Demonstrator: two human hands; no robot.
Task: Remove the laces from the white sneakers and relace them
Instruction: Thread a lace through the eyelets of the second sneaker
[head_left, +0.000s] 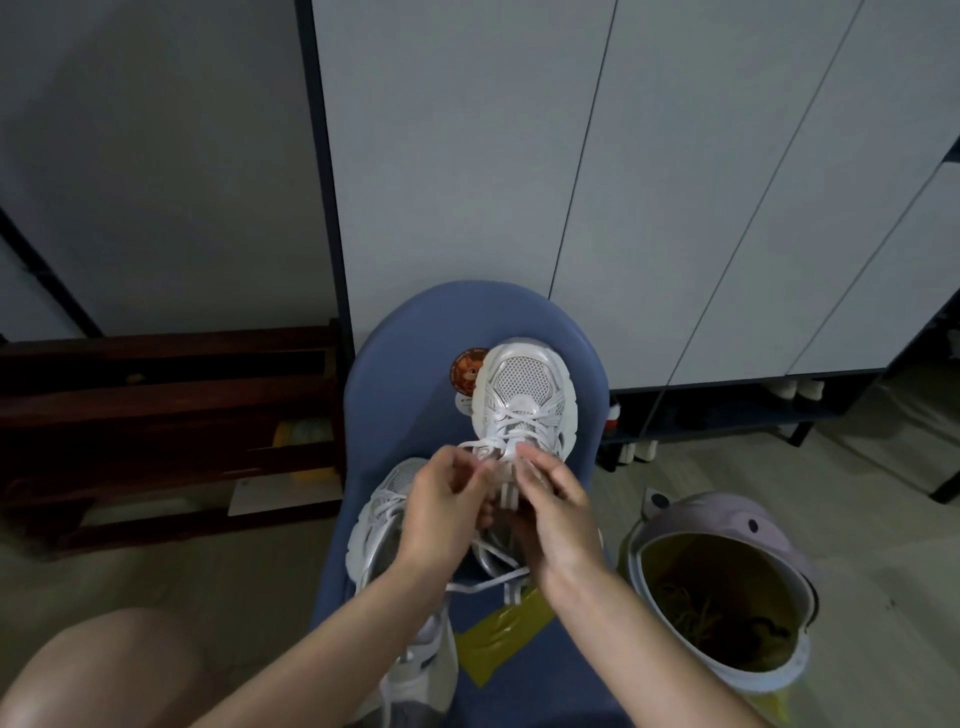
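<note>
Sneakers, two of them, are sitting on a blue chair (415, 332): the far sneaker (522, 395) toe-away, the near sneaker (387, 525) partly hidden by wrists; left hand (441, 514) and right hand (558, 512) are each pinching its lace (491, 579); one lavender bin (727, 525) is standing nearby.

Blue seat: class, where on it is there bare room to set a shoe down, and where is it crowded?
Bare patches: the blue seat's far curve beyond the upright sneaker's toe, and its strip left of the round sticker. Crowded: the middle and near part, with both hands, the second sneaker, loose lace and yellow tape.
</note>
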